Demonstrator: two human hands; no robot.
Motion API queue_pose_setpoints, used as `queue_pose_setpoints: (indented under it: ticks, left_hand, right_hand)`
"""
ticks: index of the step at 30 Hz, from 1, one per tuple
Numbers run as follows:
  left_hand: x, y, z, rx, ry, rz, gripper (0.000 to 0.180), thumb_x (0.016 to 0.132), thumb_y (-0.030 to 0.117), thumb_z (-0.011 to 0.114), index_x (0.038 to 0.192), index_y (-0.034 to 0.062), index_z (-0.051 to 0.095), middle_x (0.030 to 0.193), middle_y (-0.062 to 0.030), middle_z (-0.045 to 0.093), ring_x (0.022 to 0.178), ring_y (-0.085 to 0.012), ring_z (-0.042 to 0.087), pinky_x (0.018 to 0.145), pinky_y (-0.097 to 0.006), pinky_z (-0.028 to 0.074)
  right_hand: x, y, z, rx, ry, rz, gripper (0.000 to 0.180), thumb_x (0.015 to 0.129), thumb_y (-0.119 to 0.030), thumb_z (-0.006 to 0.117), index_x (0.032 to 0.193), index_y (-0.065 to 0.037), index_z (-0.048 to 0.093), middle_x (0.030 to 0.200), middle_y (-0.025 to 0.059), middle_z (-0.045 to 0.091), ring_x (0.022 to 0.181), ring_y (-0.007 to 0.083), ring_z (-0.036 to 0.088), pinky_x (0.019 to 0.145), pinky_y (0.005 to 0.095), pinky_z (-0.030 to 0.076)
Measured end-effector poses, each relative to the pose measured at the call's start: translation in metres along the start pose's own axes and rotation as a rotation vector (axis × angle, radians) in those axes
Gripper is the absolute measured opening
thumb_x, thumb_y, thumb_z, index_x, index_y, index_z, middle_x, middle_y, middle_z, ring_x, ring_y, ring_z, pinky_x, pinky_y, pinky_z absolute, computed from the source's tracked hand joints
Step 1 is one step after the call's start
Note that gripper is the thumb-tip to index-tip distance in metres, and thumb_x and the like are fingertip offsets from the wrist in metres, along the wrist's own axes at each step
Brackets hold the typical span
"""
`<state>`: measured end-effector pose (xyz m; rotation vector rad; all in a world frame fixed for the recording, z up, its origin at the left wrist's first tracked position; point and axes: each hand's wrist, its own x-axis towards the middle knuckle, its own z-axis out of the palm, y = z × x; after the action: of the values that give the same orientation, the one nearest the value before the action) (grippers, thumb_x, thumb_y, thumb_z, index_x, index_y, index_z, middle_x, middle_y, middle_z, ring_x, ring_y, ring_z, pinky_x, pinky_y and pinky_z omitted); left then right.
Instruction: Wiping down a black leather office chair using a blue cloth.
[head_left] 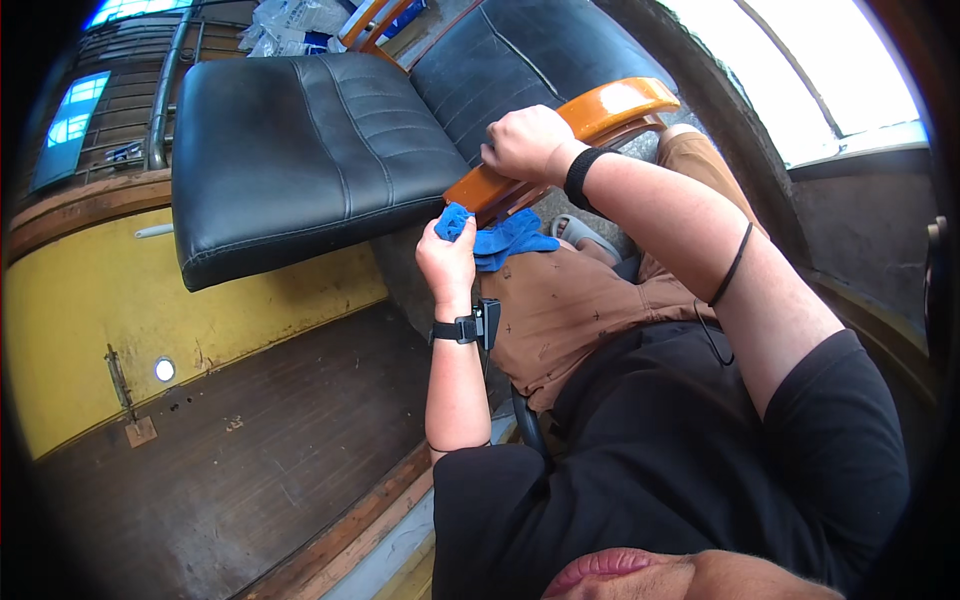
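A chair with a black padded seat [265, 140] and backrest [520, 60] stands in front of me, turned on its side or tilted; I cannot tell which. Its glossy orange-brown wooden armrest [620, 103] runs slantwise along the near side. My left hand [447, 262] pinches a blue cloth [510, 240] against the armrest's lower left end, and the rest of the cloth hangs over my thigh. Higher along the same armrest, my right hand [530, 145] is closed round the wood, with its fingertips partly hidden behind the hand.
Below left lies a dark wooden board [270, 440] beside a yellow panel [80, 300] with a small latch. Metal racks [160, 100] and plastic bags [300, 25] are at the far left. A bright window [800, 60] is at the upper right. My sandalled foot [588, 238] is under the armrest.
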<state>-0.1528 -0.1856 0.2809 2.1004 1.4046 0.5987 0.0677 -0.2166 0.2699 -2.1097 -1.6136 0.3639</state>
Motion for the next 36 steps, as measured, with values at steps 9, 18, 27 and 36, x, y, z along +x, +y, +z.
queue_pose_setpoints:
  ticks: [9, 18, 27, 36]
  left_hand:
    - [0.01, -0.031, -0.002, -0.435, -0.074, -0.221, 0.015, 0.086, 0.004, 0.08, 0.098, 0.001, 0.071, 0.089, 0.0005, 0.07, 0.08, -0.0072, 0.062, 0.078, -0.025, 0.051]
    - [0.023, -0.032, 0.0, -0.313, 0.087, -0.194, 0.006, 0.086, 0.001, 0.074, 0.091, 0.001, 0.07, 0.091, -0.0016, 0.072, 0.081, -0.0083, 0.063, 0.08, -0.026, 0.051]
    - [0.012, -0.014, -0.005, -0.525, -0.208, -0.243, 0.019, 0.086, 0.001, 0.077, 0.104, 0.0007, 0.072, 0.101, -0.0047, 0.073, 0.092, -0.0127, 0.068, 0.089, -0.029, 0.053]
    - [0.015, -0.042, -0.011, -0.394, -0.082, -0.23, 0.019, 0.087, -0.001, 0.075, 0.105, -0.0015, 0.069, 0.103, -0.0061, 0.073, 0.091, -0.0135, 0.068, 0.088, -0.03, 0.054]
  right_hand:
    - [0.0, -0.001, -0.001, -0.001, -0.03, 0.01, 0.038, 0.092, -0.034, 0.054, 0.078, -0.006, 0.076, 0.08, 0.0155, 0.074, 0.079, 0.0343, 0.073, 0.077, 0.0448, 0.059]
    - [0.0, -0.002, -0.007, -0.003, -0.028, 0.011, 0.037, 0.091, -0.034, 0.054, 0.078, -0.007, 0.076, 0.081, 0.0155, 0.074, 0.079, 0.0337, 0.073, 0.077, 0.045, 0.058]
    - [-0.001, -0.001, -0.007, 0.001, -0.046, 0.01, 0.037, 0.091, -0.033, 0.054, 0.079, -0.007, 0.077, 0.081, 0.0163, 0.074, 0.08, 0.0341, 0.073, 0.078, 0.0452, 0.058]
    - [-0.001, 0.0, -0.004, 0.014, -0.012, 0.006, 0.038, 0.091, -0.034, 0.054, 0.079, -0.007, 0.077, 0.082, 0.0157, 0.074, 0.081, 0.0341, 0.073, 0.078, 0.0452, 0.058]
